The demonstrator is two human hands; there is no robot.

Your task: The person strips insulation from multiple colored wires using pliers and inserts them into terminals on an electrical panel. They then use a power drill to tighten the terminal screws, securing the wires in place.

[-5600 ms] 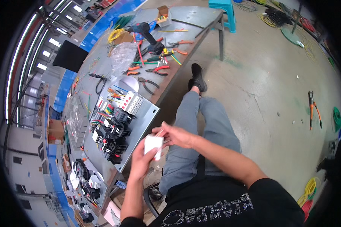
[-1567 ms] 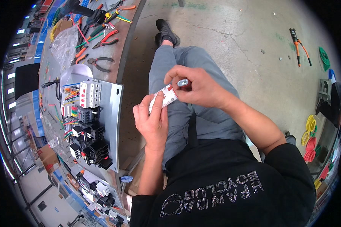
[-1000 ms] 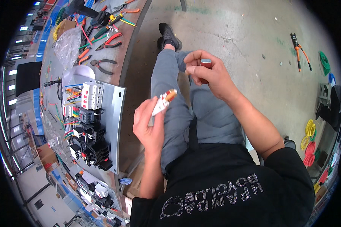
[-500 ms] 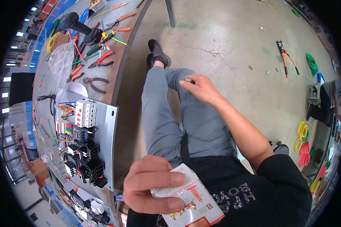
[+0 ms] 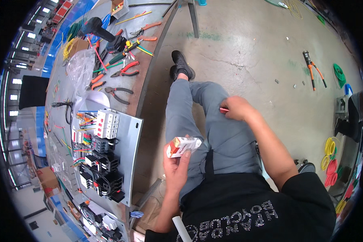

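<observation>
1. Small box-shaped white pack with an orange-red end [image 5: 184, 147]: it is grasped between thumb and fingers of the left hand [image 5: 174, 168], over grey cloth trousers [image 5: 234, 139]; its corners look crisp and its faces glossy.
2. The right hand [image 5: 238, 109] is well apart from it, farther forward and to the right, fingers curled around a small red object [image 5: 224, 110] whose end pokes out over the thigh.
3. Left of the left hand, a flat grey sheet-metal panel [image 5: 127, 161] shows a long straight edge, with a gap between edge and hand. Boxy white switches [image 5: 106, 124] stand on it.
4. Ahead and left of both hands runs the worn brown edge of a grey table [image 5: 141, 80]; a crinkled clear plastic bag [image 5: 80, 70] lies there.
5. Rightward of the right hand, cracked grey concrete floor [image 5: 274, 117] spreads out toward an orange-handled tool [image 5: 311, 72].
6. Below the left hand, a smooth white cylinder [image 5: 182, 229] rises; its holder cannot be seen.
</observation>
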